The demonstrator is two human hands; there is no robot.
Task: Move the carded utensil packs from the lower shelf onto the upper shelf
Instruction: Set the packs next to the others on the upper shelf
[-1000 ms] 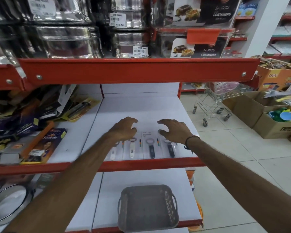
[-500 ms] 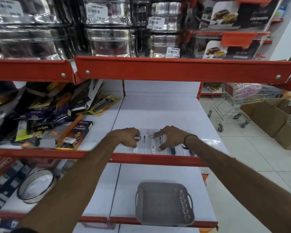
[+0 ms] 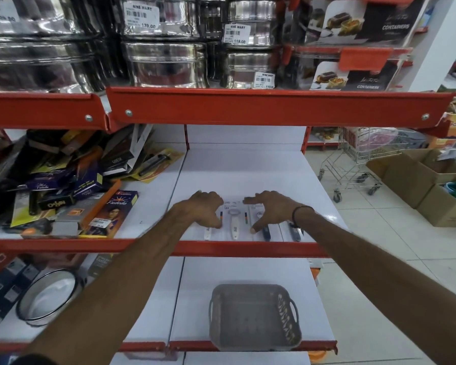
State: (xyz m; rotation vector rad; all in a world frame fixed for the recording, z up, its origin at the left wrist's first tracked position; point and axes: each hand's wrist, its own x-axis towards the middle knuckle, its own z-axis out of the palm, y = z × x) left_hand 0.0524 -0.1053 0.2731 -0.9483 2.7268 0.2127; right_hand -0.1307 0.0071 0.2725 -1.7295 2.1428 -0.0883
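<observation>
Several carded utensil packs (image 3: 233, 222) lie flat in a row near the front edge of the white middle shelf (image 3: 242, 169). Two have white handles, and two on the right have dark handles (image 3: 266, 233). My left hand (image 3: 206, 209) arches palm-down over the left packs, fingertips on the card tops and thumb low. My right hand (image 3: 271, 209), with a black wristband, arches the same way over the right packs. One white-handled pack shows between the hands. The shelf below (image 3: 237, 272) holds a grey plastic basket (image 3: 253, 314) and no packs that I can see.
A jumble of boxed and carded goods (image 3: 71, 191) fills the shelf's left half. Steel tins (image 3: 166, 64) and container boxes sit on the red-edged shelf above. A round sieve (image 3: 48, 296) lies lower left. A shopping trolley (image 3: 358, 164) and cardboard boxes (image 3: 427, 191) stand on the floor at right.
The view has shifted left and down a little. Both hands stay on the packs; they drew together half a second ago and now sit slightly apart, with a white-handled pack showing between them.
</observation>
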